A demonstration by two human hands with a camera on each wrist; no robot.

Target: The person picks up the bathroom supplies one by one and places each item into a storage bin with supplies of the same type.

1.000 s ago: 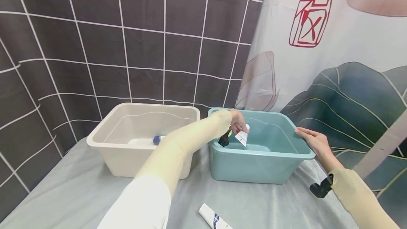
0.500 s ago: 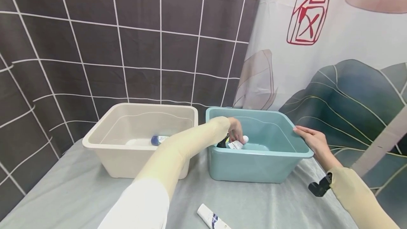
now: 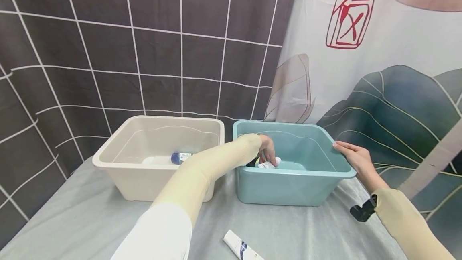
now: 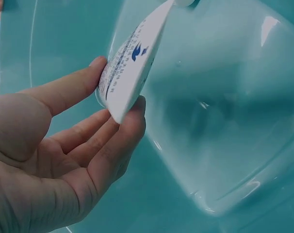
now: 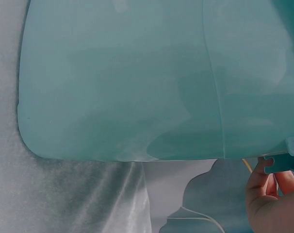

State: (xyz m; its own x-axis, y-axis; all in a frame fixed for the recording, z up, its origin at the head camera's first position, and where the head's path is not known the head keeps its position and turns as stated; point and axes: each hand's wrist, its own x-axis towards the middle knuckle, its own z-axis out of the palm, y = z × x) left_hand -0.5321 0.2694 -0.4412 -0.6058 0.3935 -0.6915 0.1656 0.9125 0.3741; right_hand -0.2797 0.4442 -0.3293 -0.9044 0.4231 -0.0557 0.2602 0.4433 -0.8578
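Reaching down into the teal bin [image 3: 281, 187], my left hand [image 3: 267, 149] pinches a white squeeze tube [image 4: 132, 63] printed in blue. In the left wrist view, the thumb presses one face near the flat end and the fingers [image 4: 130, 121] hold the other; the white cap end points away. The tube is over the bin's floor, mostly behind the front wall in the head view. My right hand [image 3: 355, 159] holds the bin's right rim; in the right wrist view its thumb and fingers [image 5: 256, 184] curl round the rim.
A beige bin [image 3: 144, 183] stands left of the teal one, with a dark blue container [image 3: 179, 158] with a white label inside. Another white tube [image 3: 241, 247] lies on the grey cloth [image 3: 288, 228] in front. A dark gridded curtain [image 3: 159, 51] hangs behind.
My left hand has lowered the white tube from rim height down into the teal bin. My right hand has stayed on the rim. The view has shifted slightly.
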